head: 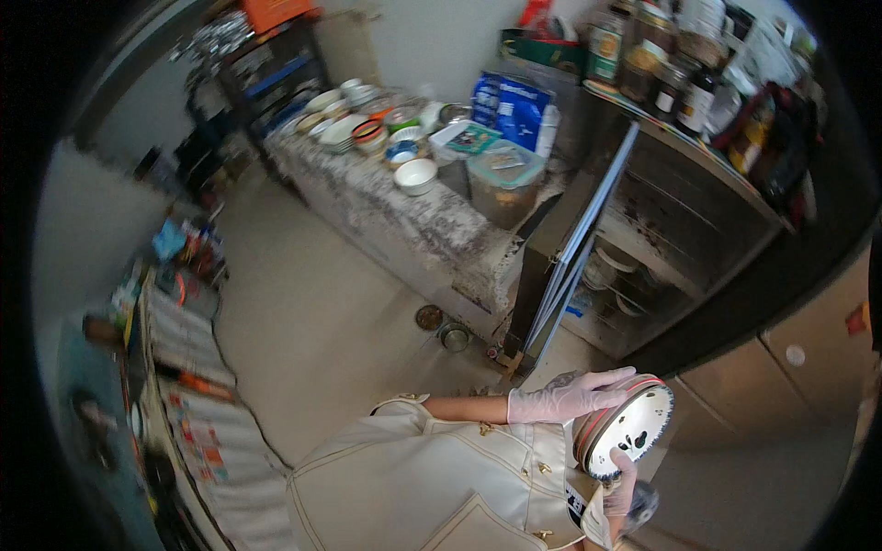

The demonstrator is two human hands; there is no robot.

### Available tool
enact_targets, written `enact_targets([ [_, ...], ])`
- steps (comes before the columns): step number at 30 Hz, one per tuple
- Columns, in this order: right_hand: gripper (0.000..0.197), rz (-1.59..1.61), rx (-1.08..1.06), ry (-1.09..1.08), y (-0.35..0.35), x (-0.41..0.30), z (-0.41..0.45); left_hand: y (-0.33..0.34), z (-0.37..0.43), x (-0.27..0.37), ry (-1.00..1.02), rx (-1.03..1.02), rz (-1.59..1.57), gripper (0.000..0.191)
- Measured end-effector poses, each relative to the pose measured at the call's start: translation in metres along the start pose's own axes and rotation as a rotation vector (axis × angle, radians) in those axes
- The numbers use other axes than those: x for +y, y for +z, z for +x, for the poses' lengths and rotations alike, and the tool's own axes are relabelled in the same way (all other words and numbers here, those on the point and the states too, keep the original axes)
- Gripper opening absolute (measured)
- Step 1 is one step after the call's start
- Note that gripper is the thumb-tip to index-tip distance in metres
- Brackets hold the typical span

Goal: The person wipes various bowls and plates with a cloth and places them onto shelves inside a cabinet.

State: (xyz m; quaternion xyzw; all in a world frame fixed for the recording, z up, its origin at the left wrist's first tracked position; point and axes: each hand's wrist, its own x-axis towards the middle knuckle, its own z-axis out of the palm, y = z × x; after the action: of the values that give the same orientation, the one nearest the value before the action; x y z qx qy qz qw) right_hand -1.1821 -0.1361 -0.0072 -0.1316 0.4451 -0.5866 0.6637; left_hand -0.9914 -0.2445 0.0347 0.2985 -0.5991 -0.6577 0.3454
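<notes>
A stack of plates [630, 427] is held tilted at the lower right, beside the front of my light jacket. Its top plate is white with a dark leaf-like pattern and a dark speckled rim; red-edged plates show beneath. My left hand [568, 396], in a thin pale glove, lies with its fingers along the upper side of the stack. At the lower edge, my gloved right hand [622, 479] grips the stack, its thumb over the top plate's face. The undersides of the plates are hidden.
An open cabinet door [575, 241] stands between the stone-patterned counter [413, 217] and the dark cabinet [661, 227], whose lower shelf holds dishes. Bowls [416, 175] and a lidded plastic container [506, 179] stand on the counter. Jars [697, 100] crowd the cabinet top. Two round containers [453, 337] sit on the floor.
</notes>
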Motion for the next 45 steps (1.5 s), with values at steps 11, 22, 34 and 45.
enact_targets([
  [11,0.057,-0.2,-0.428,0.423,-0.005,-0.043,0.022,0.059,-0.066,-0.002,0.01,0.496,0.01,0.054],
  [22,0.047,-0.218,-0.554,0.648,-0.014,0.007,-0.029,0.091,-0.185,0.038,-0.014,0.637,-0.263,0.06],
  [34,0.052,-0.251,-0.648,0.704,0.002,0.015,-0.084,0.121,-0.252,0.053,-0.063,0.633,-0.131,0.078],
  [45,0.047,-0.269,-0.56,0.738,-0.01,0.031,-0.087,0.104,-0.246,0.031,-0.186,0.598,-0.112,0.069],
])
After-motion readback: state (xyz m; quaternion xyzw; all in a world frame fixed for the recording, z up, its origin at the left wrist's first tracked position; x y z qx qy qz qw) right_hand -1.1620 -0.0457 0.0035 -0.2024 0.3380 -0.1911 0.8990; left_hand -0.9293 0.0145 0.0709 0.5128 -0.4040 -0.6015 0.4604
